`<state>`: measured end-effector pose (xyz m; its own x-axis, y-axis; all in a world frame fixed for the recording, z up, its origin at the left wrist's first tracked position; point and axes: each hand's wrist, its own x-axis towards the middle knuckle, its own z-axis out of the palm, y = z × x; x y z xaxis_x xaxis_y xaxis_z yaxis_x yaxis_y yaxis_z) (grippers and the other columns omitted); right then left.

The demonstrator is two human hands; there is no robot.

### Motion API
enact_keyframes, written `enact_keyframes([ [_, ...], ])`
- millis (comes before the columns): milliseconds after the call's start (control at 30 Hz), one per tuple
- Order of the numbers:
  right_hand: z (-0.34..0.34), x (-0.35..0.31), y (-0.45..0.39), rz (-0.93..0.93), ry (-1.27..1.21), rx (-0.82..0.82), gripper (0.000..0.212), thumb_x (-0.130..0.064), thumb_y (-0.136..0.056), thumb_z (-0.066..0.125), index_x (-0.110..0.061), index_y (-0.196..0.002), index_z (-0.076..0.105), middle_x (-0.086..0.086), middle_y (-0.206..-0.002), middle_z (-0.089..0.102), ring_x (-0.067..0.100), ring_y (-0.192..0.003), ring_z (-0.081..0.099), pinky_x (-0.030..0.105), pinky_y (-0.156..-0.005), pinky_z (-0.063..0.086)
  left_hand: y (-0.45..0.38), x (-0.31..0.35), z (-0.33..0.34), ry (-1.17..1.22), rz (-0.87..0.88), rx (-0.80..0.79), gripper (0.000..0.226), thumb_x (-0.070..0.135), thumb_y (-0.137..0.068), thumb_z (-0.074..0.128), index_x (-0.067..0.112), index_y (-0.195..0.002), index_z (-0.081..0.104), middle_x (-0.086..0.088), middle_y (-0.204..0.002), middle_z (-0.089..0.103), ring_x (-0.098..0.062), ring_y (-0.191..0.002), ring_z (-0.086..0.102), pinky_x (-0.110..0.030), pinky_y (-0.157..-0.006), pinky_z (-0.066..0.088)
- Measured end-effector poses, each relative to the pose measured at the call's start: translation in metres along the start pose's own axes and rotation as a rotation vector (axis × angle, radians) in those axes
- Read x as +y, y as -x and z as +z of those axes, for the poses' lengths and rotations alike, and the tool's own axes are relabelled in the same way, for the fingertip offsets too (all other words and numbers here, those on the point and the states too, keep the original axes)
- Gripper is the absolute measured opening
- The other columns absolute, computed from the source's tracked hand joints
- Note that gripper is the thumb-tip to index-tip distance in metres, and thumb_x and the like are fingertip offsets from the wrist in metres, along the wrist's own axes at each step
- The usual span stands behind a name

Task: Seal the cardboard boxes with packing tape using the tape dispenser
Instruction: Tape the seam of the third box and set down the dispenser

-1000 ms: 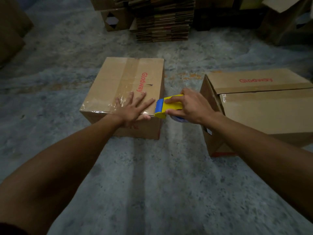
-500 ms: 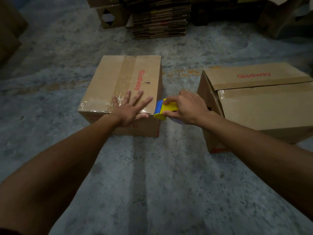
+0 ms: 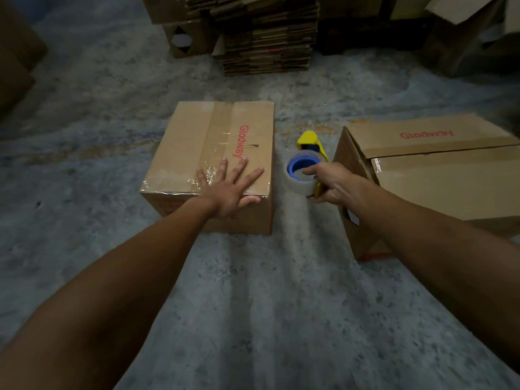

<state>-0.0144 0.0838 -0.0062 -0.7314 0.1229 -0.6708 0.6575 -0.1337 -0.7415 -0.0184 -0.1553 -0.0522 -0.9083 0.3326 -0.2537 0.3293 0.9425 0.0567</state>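
Note:
A closed cardboard box with red "Glodway" lettering sits on the floor, clear tape along its top seam and near edge. My left hand lies flat on its near right corner, fingers spread. My right hand grips the yellow and blue tape dispenser, which holds a clear tape roll on a blue core. The dispenser is in the gap between the two boxes, clear of the left box, roll facing up. A second box stands to the right, its top flaps closed with some tape near the left end.
The floor is rough grey concrete. A stack of flattened cardboard stands at the back centre, with more boxes beside it and at the back right. Dark boxes sit at the far left.
My right hand pulled the dispenser off the left box's right edge and turned it, so the roll now faces up in the gap. My left hand stayed flat on the box.

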Motion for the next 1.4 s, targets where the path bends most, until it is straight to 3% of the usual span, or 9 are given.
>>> enact_keyframes([
  [267,0.046,0.013,0.027,0.002,0.009,-0.13,0.02,-0.035,-0.097,0.05,-0.018,-0.104,0.057,0.009,-0.092,0.052,0.021,-0.082,0.056,0.049,-0.1,0.046,0.014,-0.069,-0.01,0.187,-0.375,0.264,0.087,0.069,-0.089,0.036,0.031,-0.153,-0.011,-0.008,-0.162,-0.011,-0.034,-0.149,-0.007,-0.063,-0.111,-0.01],
  [367,0.075,0.03,0.039,-0.043,0.051,-0.127,0.019,-0.034,-0.096,0.051,-0.019,-0.089,0.06,0.007,-0.086,0.058,0.018,-0.064,0.05,0.026,-0.062,0.045,0.026,-0.12,0.005,0.426,-0.768,0.271,0.1,0.063,-0.081,0.056,0.012,-0.152,0.01,-0.025,-0.156,0.019,-0.045,-0.143,0.017,-0.062,-0.113,0.022],
  [533,0.079,0.02,0.043,-0.153,0.088,-0.065,0.01,-0.026,-0.097,0.051,-0.019,-0.101,0.058,0.004,-0.097,0.06,0.015,-0.071,0.053,0.026,-0.057,0.041,0.049,-0.116,-0.014,0.655,-0.873,0.226,0.113,0.052,-0.058,0.086,0.012,-0.142,0.022,-0.023,-0.136,0.047,-0.043,-0.118,0.052,-0.051,-0.088,0.052],
  [667,0.058,0.007,0.033,-0.294,0.089,0.125,0.033,-0.024,-0.097,0.052,-0.009,-0.125,0.058,0.008,-0.118,0.061,0.025,-0.102,0.059,0.031,-0.08,0.046,0.076,-0.069,-0.03,1.02,-0.781,-0.248,0.076,0.038,-0.066,0.085,-0.001,-0.123,0.052,-0.019,-0.09,0.068,-0.027,-0.07,0.067,-0.037,-0.06,0.059],
  [867,0.044,0.005,0.028,-0.259,0.118,0.185,0.033,-0.023,-0.094,0.053,-0.008,-0.122,0.06,0.007,-0.117,0.061,0.025,-0.101,0.056,0.032,-0.082,0.044,0.083,0.005,-0.034,1.242,-0.28,-0.914,0.05,0.039,-0.093,0.057,0.014,-0.135,0.045,-0.021,-0.128,0.062,-0.035,-0.103,0.067,-0.049,-0.082,0.056],
  [1000,0.05,0.002,0.026,-0.281,0.149,0.171,0.019,-0.02,-0.091,0.055,-0.011,-0.106,0.063,0.007,-0.104,0.067,0.023,-0.097,0.061,0.031,-0.077,0.045,0.062,-0.014,-0.051,1.244,-0.235,-0.312,0.029,0.027,-0.096,0.056,0.003,-0.11,0.066,-0.021,-0.107,0.07,-0.027,-0.081,0.069,-0.035,-0.07,0.058],
  [1100,0.056,0.003,0.029,-0.299,0.17,0.205,0.014,-0.02,-0.09,0.056,-0.016,-0.102,0.062,0.01,-0.107,0.067,0.026,-0.097,0.062,0.031,-0.073,0.046,0.045,-0.058,-0.045,0.674,-0.491,0.261,0.036,0.033,-0.091,0.059,0.011,-0.119,0.06,-0.02,-0.116,0.066,-0.029,-0.097,0.066,-0.039,-0.087,0.053],
  [1233,0.065,0.006,0.032,-0.288,0.151,0.257,0.018,-0.019,-0.093,0.052,-0.017,-0.109,0.059,0.007,-0.101,0.062,0.024,-0.089,0.058,0.029,-0.064,0.044,0.049,-0.105,-0.009,0.307,-0.671,0.136,0.072,0.053,-0.091,0.045,0.012,-0.148,0.026,-0.018,-0.154,0.028,-0.036,-0.142,0.025,-0.056,-0.114,0.018],
  [1400,0.076,0.007,0.044,-0.308,0.182,0.224,0.005,-0.013,-0.096,0.05,-0.015,-0.1,0.052,-0.001,-0.078,0.054,0.012,-0.068,0.051,0.028,-0.059,0.042,0.054,-0.123,-0.004,0.516,-0.739,0.299,0.068,0.061,-0.091,0.038,0.01,-0.136,0.039,-0.021,-0.133,0.053,-0.039,-0.121,0.051,-0.051,-0.103,0.038],
])
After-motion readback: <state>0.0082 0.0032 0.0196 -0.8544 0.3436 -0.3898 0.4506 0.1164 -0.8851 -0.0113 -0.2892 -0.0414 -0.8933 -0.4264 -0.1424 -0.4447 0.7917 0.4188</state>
